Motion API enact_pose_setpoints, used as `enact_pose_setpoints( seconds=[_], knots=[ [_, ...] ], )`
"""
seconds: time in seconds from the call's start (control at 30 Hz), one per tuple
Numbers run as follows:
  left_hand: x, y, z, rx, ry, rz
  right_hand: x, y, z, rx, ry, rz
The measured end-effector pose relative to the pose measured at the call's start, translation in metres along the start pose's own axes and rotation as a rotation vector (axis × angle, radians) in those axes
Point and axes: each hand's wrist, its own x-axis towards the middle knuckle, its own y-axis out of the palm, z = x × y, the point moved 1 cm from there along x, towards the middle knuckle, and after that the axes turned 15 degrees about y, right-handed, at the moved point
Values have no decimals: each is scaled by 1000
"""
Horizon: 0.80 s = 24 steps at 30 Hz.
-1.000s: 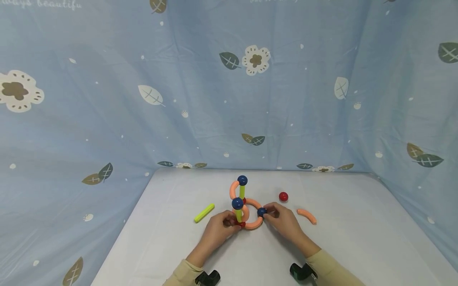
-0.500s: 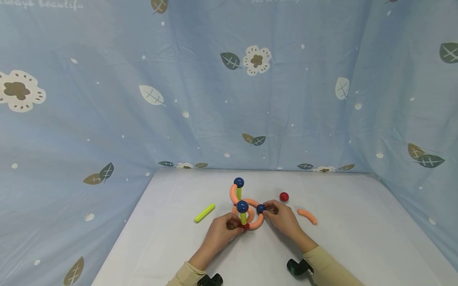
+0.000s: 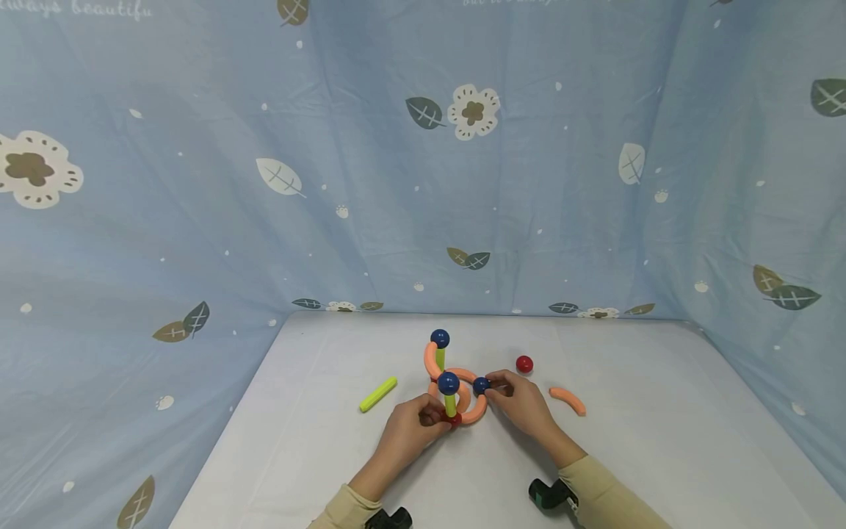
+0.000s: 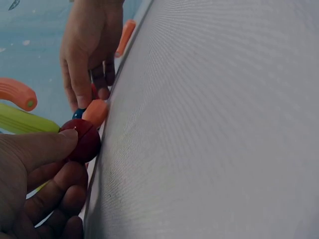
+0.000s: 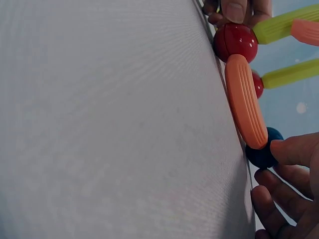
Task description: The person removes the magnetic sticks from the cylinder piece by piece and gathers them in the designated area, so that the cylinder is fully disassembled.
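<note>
- The left hand [image 3: 408, 426] comes in low from the near left, thumb and fingers pinching a red ball [image 4: 88, 144] at the near corner of the stick-and-ball structure [image 3: 474, 414].
- The right hand [image 3: 518, 400] angles in opposite, thumb and fingertips gripping a blue ball [image 3: 480, 386] on the structure's right side.
- The structure sits between both hands, centrally on the white surface [image 3: 661, 441], well short of the far edge along the cloth [image 3: 562, 184].
- A yellow-green stick [image 3: 379, 394] lies left, near the left hand.
- A loose red ball [image 3: 524, 364] and curved orange stick [image 3: 568, 401] lie just beside the right hand; broad room stretches from there to the right edge.
</note>
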Motion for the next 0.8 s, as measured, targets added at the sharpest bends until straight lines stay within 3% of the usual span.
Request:
enact_pose_setpoints(
  seconds=[0.37,0.8],
  knots=[
    [0,-4,-2,6,1,3,-6,-1,4,-11,23,2],
    [-1,-19,-2,19,19,-52,-19,-9,1,-17,-71,-25]
  ],
)
